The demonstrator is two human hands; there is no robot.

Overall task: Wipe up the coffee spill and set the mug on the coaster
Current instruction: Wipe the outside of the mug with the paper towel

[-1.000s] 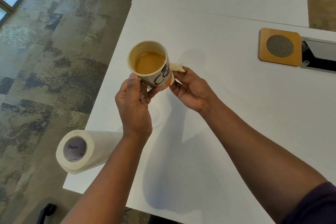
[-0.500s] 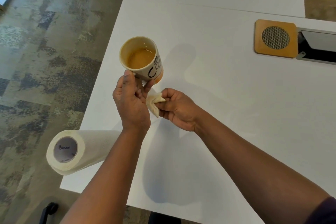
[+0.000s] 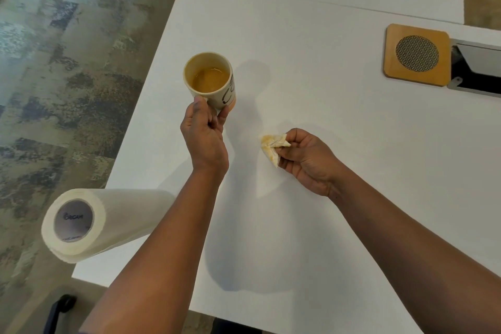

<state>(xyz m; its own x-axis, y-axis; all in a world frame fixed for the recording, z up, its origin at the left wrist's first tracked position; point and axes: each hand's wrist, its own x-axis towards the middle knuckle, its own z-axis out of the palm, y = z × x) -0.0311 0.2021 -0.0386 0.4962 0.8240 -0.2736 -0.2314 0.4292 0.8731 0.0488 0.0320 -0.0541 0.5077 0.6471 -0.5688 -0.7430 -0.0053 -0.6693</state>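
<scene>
My left hand (image 3: pixel 204 136) grips the handle of a cream mug (image 3: pixel 210 80) with black lettering, holding it upright above the white table (image 3: pixel 311 122); coffee fills its lower part. My right hand (image 3: pixel 306 160) pinches a crumpled, coffee-stained paper towel wad (image 3: pixel 272 145), held to the right of the mug and apart from it. The square wooden coaster (image 3: pixel 416 54) with a round mesh centre lies on the table at the far right, with nothing on it. No spill shows on the table surface.
A paper towel roll (image 3: pixel 89 222) lies on its side at the table's near left corner, overhanging the edge. A recessed cable box with an open lid (image 3: pixel 477 70) sits just right of the coaster. Patterned carpet lies to the left.
My right hand with the stained wad has drawn away from the mug, down and to the right. The left hand keeps the mug raised, nearly in the same place.
</scene>
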